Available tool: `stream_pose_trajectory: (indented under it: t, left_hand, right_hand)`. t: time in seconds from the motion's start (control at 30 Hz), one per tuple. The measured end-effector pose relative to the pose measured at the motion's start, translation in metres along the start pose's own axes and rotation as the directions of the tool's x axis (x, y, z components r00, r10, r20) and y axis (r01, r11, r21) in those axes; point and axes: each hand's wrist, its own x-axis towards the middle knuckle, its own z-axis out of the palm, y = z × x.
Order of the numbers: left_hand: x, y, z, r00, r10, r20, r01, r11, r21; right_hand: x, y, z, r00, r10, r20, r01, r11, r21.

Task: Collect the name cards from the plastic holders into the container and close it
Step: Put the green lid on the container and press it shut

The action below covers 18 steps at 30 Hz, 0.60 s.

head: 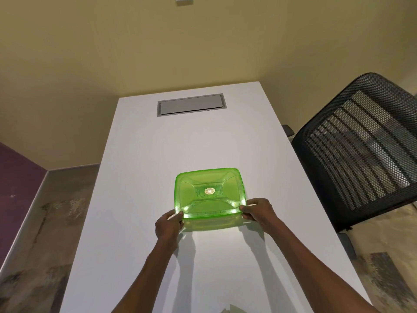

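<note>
1. Two bare hands at the near corners of one translucent green plastic container (208, 195) with its lid on. Left hand (168, 227) sits at the near-left corner, right hand (257, 211) at the near-right corner.
2. Grip state: both hands are curled, thumbs on top of the lid edge, fingers wrapped under or against the rim. Each has hold of the container's corner. No card in either hand.
3. Key relation: the container lies just ahead of both hands, touching them, its long axis running left to right across the white rectangular table (158, 143). Both hands look equally near. My read: the lid is being pressed shut at the near edge, so the far corners would come next, straight ahead of each hand.
4. Counts: one container, one lid, one small round gold sticker (209, 191) at lid centre. Zero name cards visible; contents can't be made out through the green plastic. Zero plastic holders clearly in view; a pale scrap (232, 309) at the bottom edge is too cropped to identify.
5. Farther: one grey recessed cable hatch (190, 105) at the table's far end.
6. One black mesh office chair (361, 150) on the right, apart from the container.
</note>
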Motion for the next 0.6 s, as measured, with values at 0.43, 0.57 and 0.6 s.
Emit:
stream_pose_trajectory:
  t: [0.43,0.57,0.6]
  left_hand:
    - [0.003,0.023,0.01,0.945,0.327,-0.01,-0.302,0.883,0.361]
    - [0.008,0.019,0.01,0.949,0.312,-0.047,-0.271,0.882,0.385]
    - [0.008,0.018,0.01,0.952,0.302,-0.054,-0.261,0.889,0.376]
  right_hand:
    - [0.011,-0.003,0.012,0.963,-0.186,-0.193,0.138,0.962,-0.237]
    - [0.014,0.002,0.012,0.964,-0.161,-0.21,0.114,0.969,-0.221]
    - [0.015,0.002,0.013,0.965,-0.157,-0.209,0.111,0.97,-0.218]
